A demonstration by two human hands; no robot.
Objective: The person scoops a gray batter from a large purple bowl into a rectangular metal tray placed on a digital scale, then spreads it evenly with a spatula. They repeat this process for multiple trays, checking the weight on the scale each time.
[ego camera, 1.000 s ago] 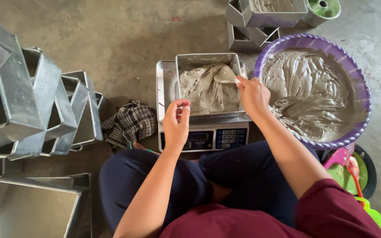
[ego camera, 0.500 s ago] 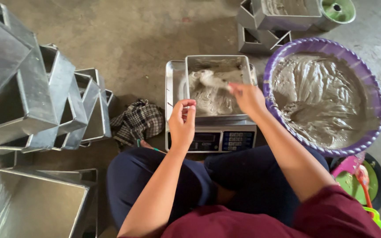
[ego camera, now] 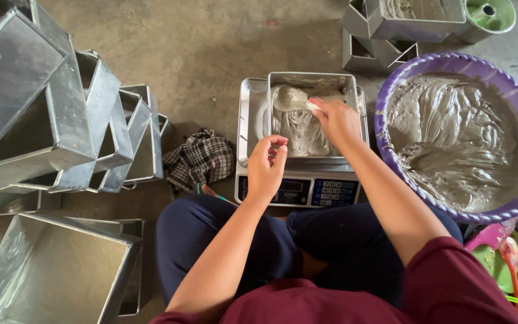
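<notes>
1. One head view, looking down on a seated person's lap and a concrete floor point(ego camera: 211, 48).
2. Right hand point(ego camera: 338, 120): reaches into a rectangular metal tin point(ego camera: 283, 81) holding grey batter point(ego camera: 298, 123); its fingers close together on a small pale scraper-like object point(ego camera: 313, 107), which touches the batter. The rest of that object is hidden by the hand.
3. Left hand point(ego camera: 268, 165): raised above the front edge of the scale, thumb and fingertips pinched together, batter smeared on them; whether anything is held in the pinch cannot be told.
4. Metal tin: sits on the steel pan of an electronic scale point(ego camera: 298, 189), which stands on the floor just in front of the person's knees.
5. Purple basin point(ego camera: 385, 150): right of the scale and just beside it, filled with the same grey batter.
6. Checked cloth point(ego camera: 202, 159): crumpled on the floor just left of the scale.
7. Stack of empty metal tins point(ego camera: 61, 132): tilted against one another at far left; one larger empty tin point(ego camera: 49, 276) lies below them.
8. Filled tin point(ego camera: 418, 18) and green ring mould point(ego camera: 487, 13): top right, beyond the basin.
</notes>
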